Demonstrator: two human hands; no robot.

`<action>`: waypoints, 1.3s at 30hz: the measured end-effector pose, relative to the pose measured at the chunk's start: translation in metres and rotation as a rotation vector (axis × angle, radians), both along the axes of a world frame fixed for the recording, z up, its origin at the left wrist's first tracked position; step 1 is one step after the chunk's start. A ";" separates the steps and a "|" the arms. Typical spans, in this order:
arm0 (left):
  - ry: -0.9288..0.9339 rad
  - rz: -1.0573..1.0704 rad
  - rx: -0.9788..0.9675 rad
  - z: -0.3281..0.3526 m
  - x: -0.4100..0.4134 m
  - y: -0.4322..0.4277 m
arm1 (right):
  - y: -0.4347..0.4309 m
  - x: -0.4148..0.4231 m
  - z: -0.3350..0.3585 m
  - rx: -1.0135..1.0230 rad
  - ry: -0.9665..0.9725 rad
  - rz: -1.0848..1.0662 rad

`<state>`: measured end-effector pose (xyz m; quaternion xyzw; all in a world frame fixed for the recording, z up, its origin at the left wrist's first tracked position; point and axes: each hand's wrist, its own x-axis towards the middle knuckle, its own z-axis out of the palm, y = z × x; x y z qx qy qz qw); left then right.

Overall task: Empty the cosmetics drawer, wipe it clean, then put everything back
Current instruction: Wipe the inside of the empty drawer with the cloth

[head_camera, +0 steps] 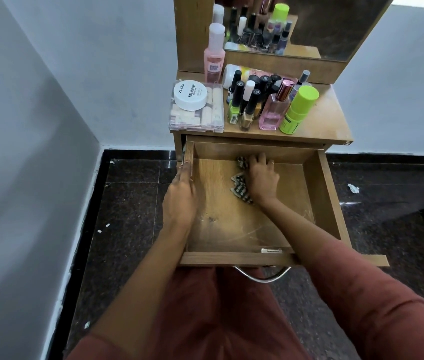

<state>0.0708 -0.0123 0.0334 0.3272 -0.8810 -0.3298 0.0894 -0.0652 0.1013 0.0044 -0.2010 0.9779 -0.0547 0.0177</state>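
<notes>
The wooden drawer is pulled out and holds only a black-and-white patterned cloth. My right hand presses down on that cloth near the drawer's back wall. My left hand grips the drawer's left side wall. The cosmetics stand on the tabletop above: several nail polish bottles, a pink perfume bottle, a green tube, a clear organiser box with a white nail polish remover tub on it, and a tall pink bottle.
A mirror stands behind the tabletop. The grey wall runs close on the left. The dark tiled floor shows a scrap of white paper. A metal handle hangs under the drawer's front, above my lap.
</notes>
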 end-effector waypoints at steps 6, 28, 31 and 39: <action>0.017 0.002 0.006 0.002 -0.001 0.000 | -0.021 0.010 -0.004 -0.045 0.000 0.086; -0.062 -0.074 -0.167 -0.010 -0.007 -0.003 | -0.057 0.037 -0.003 0.042 -0.062 0.431; -0.110 -0.075 -0.249 -0.011 -0.006 -0.005 | -0.061 0.030 -0.001 0.061 -0.034 0.401; -0.101 -0.022 -0.281 -0.012 -0.006 -0.004 | -0.070 0.038 -0.003 0.106 -0.003 0.297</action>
